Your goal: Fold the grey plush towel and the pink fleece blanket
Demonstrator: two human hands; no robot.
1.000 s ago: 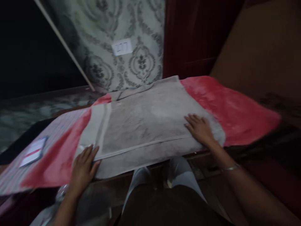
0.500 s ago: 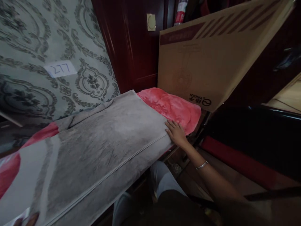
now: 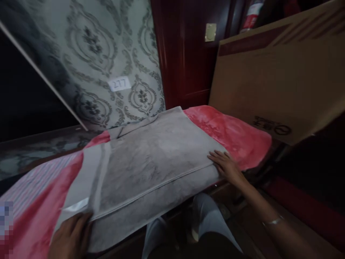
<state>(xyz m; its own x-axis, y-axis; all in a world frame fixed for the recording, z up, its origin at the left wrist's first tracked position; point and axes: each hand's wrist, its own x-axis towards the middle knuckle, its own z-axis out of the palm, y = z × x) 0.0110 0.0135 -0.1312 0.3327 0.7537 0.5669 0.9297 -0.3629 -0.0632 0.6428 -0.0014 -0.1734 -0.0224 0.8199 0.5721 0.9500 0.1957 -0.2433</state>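
A grey plush cloth [image 3: 151, 154] lies flat and lengthwise in front of me, with a raised piped line along its near side. My left hand [image 3: 70, 235] rests at its near left corner, fingers stretched over the edge beside a pale band and a small white label [image 3: 78, 205]. At the opposite end, my right hand [image 3: 225, 165] lies flat on the cloth with its fingers extended. Beneath the cloth, pink-red plush bedding [image 3: 234, 135] shows on the right and again on the left. My left thumb is hidden.
A large cardboard box [image 3: 253, 82] stands behind the right end, with a red-labelled bottle [image 3: 252, 16] above it. Patterned wallpaper [image 3: 91, 39] bears a paper marked 277 [image 3: 120, 83]. A dark panel [image 3: 27, 90] is at left; my knees are below the near edge.
The view has swung left, so everything sits further right. My left hand has come more fully into view at the cloth's left corner. The right hand stays at the right end.
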